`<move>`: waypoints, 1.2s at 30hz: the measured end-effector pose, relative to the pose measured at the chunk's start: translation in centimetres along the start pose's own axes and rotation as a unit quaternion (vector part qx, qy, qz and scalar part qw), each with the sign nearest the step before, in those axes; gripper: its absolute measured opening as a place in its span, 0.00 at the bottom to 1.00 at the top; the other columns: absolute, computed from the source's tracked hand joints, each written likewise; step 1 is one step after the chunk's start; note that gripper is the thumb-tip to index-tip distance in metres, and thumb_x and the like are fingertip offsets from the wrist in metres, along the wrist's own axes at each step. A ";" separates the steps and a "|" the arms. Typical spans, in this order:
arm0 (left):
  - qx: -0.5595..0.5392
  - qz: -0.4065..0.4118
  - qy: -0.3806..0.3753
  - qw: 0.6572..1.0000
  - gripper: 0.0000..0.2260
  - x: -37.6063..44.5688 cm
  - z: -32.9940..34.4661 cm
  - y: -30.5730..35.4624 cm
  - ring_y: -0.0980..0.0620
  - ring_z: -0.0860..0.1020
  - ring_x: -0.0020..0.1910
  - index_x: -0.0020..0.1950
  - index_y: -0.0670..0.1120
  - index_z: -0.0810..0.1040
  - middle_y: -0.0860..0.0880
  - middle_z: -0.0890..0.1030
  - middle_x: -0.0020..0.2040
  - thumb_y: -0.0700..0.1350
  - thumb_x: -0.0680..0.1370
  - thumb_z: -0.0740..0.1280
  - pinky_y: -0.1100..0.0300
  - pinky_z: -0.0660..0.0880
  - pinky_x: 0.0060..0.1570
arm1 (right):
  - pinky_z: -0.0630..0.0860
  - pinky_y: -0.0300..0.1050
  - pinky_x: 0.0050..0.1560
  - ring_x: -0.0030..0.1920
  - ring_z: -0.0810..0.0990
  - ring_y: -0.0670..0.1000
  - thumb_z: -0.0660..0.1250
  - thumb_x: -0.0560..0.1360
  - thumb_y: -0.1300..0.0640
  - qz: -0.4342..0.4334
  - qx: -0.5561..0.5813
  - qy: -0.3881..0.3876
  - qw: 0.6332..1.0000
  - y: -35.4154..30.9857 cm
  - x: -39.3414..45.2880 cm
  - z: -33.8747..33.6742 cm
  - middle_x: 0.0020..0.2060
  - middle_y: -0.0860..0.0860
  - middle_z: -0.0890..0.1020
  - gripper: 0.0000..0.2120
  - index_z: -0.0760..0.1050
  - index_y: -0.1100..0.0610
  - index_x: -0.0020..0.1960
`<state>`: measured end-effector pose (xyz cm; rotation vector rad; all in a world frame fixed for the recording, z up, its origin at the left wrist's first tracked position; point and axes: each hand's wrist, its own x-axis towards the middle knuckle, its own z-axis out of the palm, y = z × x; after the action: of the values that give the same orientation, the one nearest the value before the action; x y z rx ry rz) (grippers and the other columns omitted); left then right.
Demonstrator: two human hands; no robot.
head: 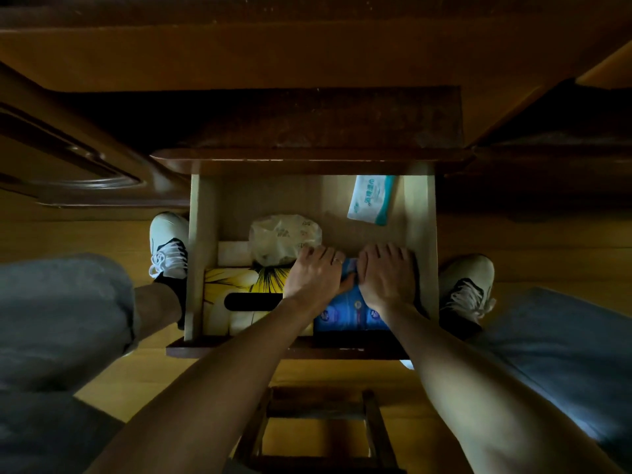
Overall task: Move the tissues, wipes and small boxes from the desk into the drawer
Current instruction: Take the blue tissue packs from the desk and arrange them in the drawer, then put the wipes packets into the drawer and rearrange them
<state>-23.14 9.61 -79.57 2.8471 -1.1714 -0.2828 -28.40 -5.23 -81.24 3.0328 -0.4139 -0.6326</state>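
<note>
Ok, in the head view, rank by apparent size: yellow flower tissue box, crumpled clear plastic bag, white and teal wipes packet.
1. Yellow flower tissue box, though an arm partly covers it
2. Crumpled clear plastic bag
3. White and teal wipes packet, lying farthest from the camera

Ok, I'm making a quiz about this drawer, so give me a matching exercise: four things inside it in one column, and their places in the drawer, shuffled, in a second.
Things:
1. yellow flower tissue box
2. blue pack
3. white and teal wipes pack
4. clear plastic bag

Places:
A. far right corner, lying alone
B. near left, by the drawer front
C. middle, behind the tissue box
D. near right, under both hands (left hand, right hand)

Pairs: 1-B, 2-D, 3-A, 4-C
</note>
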 end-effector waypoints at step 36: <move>-0.013 -0.040 0.356 0.933 0.15 7.7 -56.9 -8.2 0.46 0.74 0.64 0.62 0.53 0.79 0.49 0.78 0.59 0.50 0.77 0.64 0.50 0.75 0.53 | 0.74 0.48 0.52 0.64 0.76 0.51 0.65 0.78 0.46 -0.050 0.166 0.384 0.907 8.3 -2.9 -56.0 0.62 0.46 0.78 0.17 0.72 0.45 0.66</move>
<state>-1.44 8.66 -25.77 2.5813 -0.8738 0.6746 -10.91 -14.59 -28.13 3.2725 -0.3466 0.7138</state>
